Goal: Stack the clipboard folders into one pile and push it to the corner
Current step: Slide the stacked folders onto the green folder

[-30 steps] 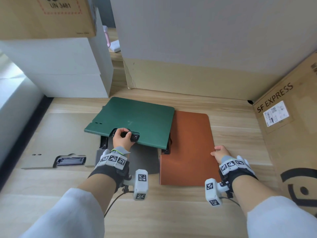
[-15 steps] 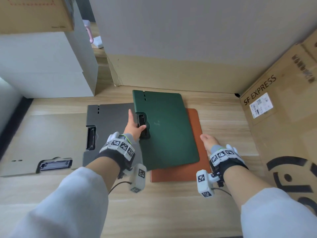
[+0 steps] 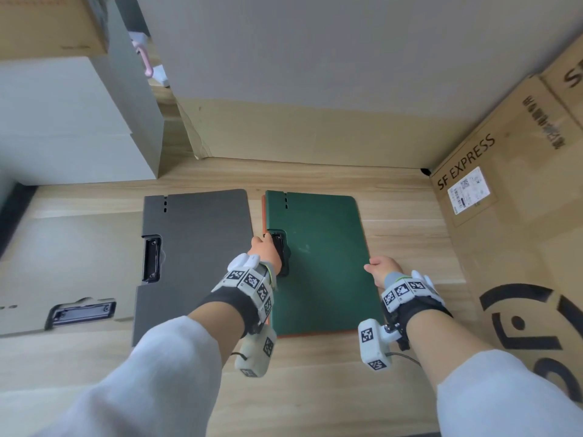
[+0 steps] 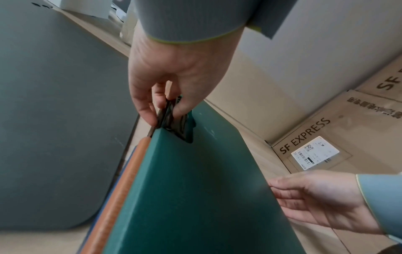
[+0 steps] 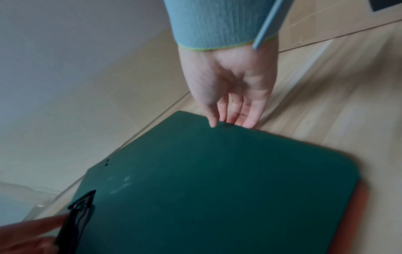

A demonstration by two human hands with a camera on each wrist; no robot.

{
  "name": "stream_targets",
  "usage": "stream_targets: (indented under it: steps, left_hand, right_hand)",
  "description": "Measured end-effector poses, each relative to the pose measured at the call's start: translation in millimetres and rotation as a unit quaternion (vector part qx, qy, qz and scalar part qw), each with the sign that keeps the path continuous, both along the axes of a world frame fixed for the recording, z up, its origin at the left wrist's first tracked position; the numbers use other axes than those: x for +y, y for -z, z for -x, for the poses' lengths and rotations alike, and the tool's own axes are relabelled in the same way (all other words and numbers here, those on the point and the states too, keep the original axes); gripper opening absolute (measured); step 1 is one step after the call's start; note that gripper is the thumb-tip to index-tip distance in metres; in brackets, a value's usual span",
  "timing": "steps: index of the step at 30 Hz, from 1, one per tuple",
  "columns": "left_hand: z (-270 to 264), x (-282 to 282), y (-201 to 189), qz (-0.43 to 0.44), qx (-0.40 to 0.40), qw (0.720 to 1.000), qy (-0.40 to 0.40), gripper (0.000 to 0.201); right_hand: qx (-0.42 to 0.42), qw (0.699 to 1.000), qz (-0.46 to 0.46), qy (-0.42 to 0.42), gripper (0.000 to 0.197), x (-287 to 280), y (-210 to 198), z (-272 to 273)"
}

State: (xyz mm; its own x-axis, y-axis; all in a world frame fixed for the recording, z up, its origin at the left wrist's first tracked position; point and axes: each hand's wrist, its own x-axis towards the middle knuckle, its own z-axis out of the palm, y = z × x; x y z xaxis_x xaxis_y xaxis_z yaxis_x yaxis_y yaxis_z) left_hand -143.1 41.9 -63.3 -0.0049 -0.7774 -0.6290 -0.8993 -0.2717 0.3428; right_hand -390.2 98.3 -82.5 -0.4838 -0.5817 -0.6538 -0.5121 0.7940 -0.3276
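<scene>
The green clipboard folder lies flat on the orange folder, of which only thin left and near edges show. My left hand pinches the green folder's black clip at its left edge, thumb on one side and fingers on the other. My right hand touches the green folder's right edge with fairly straight fingers, thumb tip on the top face. A grey folder lies just to the left, and a beige folder lies further left. The orange edge shows below the green cover.
A cardboard box marked SF EXPRESS walls the right side and a big box the back; they meet at a corner. White boxes stand at the back left. Bare wooden table lies in front of the folders.
My left hand carried the green folder by its clip to the right and turned it square onto the orange one, uncovering the grey folder. My right hand shifted to the green folder's right edge.
</scene>
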Motion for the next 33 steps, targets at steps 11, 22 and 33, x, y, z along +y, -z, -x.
stream_targets:
  steps: [11, 22, 33]
  left_hand:
    - [-2.8, -0.7, -0.3, 0.002, -0.009, 1.0, -0.022, 0.04]
    - [-42.5, -4.2, -7.6, 0.033, -0.003, 0.991, -0.129, 0.046]
    - [-176.5, -16.9, -0.1, 0.019, -0.244, 0.954, -0.175, 0.045]
  right_hand:
    - [0.001, 0.999, 0.018, 0.041, 0.039, -1.8, 0.1, -6.2]
    - [0.034, 0.999, -0.033, -0.013, 0.046, -2.0, -11.0, -16.2]
    - [0.048, 0.999, -0.012, 0.017, 0.045, 0.2, -1.2, -20.6]
